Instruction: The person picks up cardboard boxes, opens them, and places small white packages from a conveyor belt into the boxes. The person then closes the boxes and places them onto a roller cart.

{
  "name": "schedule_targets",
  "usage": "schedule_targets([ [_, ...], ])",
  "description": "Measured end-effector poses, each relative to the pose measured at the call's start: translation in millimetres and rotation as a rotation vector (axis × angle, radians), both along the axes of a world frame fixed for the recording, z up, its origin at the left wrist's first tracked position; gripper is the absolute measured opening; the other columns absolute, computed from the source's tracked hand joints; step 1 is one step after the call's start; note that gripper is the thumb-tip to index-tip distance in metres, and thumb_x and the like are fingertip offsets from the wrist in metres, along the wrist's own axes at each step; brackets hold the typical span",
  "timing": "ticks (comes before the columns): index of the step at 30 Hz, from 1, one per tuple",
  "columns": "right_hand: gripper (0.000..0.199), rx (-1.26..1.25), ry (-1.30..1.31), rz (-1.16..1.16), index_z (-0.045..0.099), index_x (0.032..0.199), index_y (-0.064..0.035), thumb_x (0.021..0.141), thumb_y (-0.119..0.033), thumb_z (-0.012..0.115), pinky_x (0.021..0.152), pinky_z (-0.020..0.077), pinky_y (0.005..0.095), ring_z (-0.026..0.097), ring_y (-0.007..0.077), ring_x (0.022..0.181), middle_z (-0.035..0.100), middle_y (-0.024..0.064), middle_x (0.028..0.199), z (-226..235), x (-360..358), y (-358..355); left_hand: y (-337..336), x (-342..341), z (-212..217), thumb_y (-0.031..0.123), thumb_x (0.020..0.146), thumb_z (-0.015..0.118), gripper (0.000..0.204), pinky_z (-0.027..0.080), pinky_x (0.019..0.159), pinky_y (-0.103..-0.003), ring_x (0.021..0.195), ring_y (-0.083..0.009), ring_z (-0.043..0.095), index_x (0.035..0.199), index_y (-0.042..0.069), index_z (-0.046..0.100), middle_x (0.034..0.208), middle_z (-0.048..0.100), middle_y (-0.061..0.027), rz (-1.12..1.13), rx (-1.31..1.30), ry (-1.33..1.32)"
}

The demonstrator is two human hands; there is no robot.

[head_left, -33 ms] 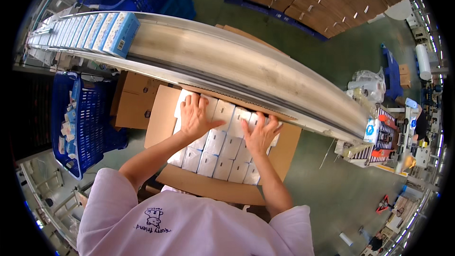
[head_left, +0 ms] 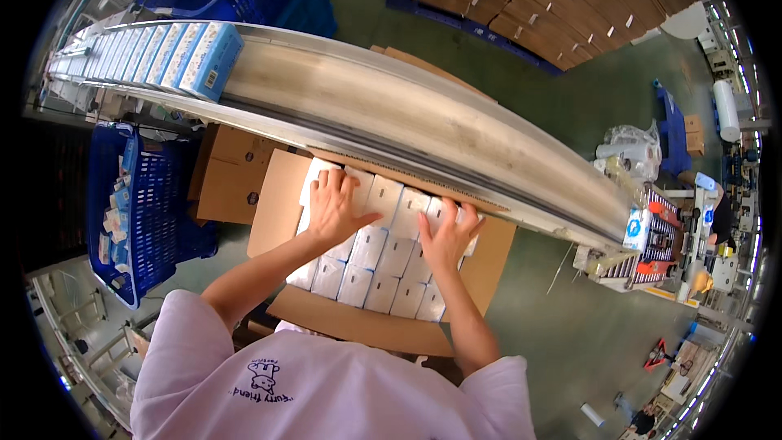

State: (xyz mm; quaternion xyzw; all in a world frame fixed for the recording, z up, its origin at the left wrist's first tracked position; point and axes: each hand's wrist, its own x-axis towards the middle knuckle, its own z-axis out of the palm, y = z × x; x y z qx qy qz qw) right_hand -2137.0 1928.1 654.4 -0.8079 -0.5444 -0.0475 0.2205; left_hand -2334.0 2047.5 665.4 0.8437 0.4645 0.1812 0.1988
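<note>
An open cardboard carton (head_left: pixel 326 312) stands in front of me, its flaps spread outward. Rows of white, film-wrapped packs (head_left: pixel 356 283) with blue edges fill it. On the far left packs lies my left hand (head_left: pixel 332 210), palm down, fingers stretched and thumb pointing right. My right hand (head_left: pixel 447 236) rests over the far right packs with its fingers apart, the tips near the carton's far wall. Neither hand grips a pack. Both hands hide parts of the packs beneath them.
Just beyond the carton runs a conveyor (head_left: pixel 391 110), with a row of blue-and-white packs (head_left: pixel 210 61) at its left end. At left are a blue basket (head_left: pixel 159 212) of packs and a brown carton (head_left: pixel 236 175). Stacked cartons (head_left: pixel 521 0) stand on a blue pallet at the back.
</note>
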Motion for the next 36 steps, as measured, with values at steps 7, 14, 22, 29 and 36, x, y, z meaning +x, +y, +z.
schedule_targets([
  [7,0.06,-0.536,-0.09,0.436,0.039,0.134,-0.0318,0.079,-0.051,0.057,0.102,0.0034,0.0658,0.01,0.0337,0.137,0.019,0.0131,0.146,10,-2,-14,-13,-22,-30,0.074,0.075,0.041,0.08,0.004,0.105,-0.06,0.133,-0.0497,-0.006,0.141,0.032,0.025,0.147,-0.002,-0.0247,-0.318,-0.088,0.34],
  [14,0.062,-0.165,0.114,-0.065,0.039,0.134,-0.0115,0.085,-0.046,0.052,0.106,0.0188,0.0473,0.024,0.0333,0.133,0.029,0.017,0.142,5,38,-76,19,-81,-24,0.017,0.07,0.075,0.06,0.037,0.097,-0.04,0.118,-0.0313,0.043,0.123,0.008,0.049,0.125,0.049,-0.0156,0.079,-0.278,-0.34],
  [22,0.048,-0.083,1.683,-0.478,0.049,0.124,-0.0042,0.095,-0.041,0.039,0.073,0.0484,0.0296,0.06,0.015,0.082,0.063,0.0062,0.089,50,60,-151,29,-172,-26,0.044,0.092,0.04,0.055,0.045,0.073,-0.033,0.093,-0.019,0.055,0.134,0.01,0.037,0.111,0.056,-0.0108,0.19,-1.252,-0.775],
  [29,0.09,-0.917,0.317,0.537,0.012,0.142,-0.0037,0.08,-0.052,0.057,0.096,0.0381,0.0436,0.048,0.0388,0.114,0.053,0.0269,0.116,46,-31,-128,-20,-27,-9,0.041,0.089,0.047,0.071,0.045,0.048,-0.04,0.053,-0.0283,0.059,0.142,0.006,0.016,0.062,0.061,-0.0112,-0.329,-0.415,0.526],
  [36,0.064,-0.324,-0.068,0.3,0.04,0.131,-0.0075,0.078,-0.036,0.061,0.102,0.0228,0.055,0.027,0.0397,0.129,0.036,0.02,0.136,17,-18,-47,54,-23,46,0.034,0.077,0.065,0.048,0.047,0.062,-0.037,0.072,-0.0296,0.06,0.115,0.006,0.055,0.085,0.062,-0.0114,-0.743,-0.012,-0.16],
])
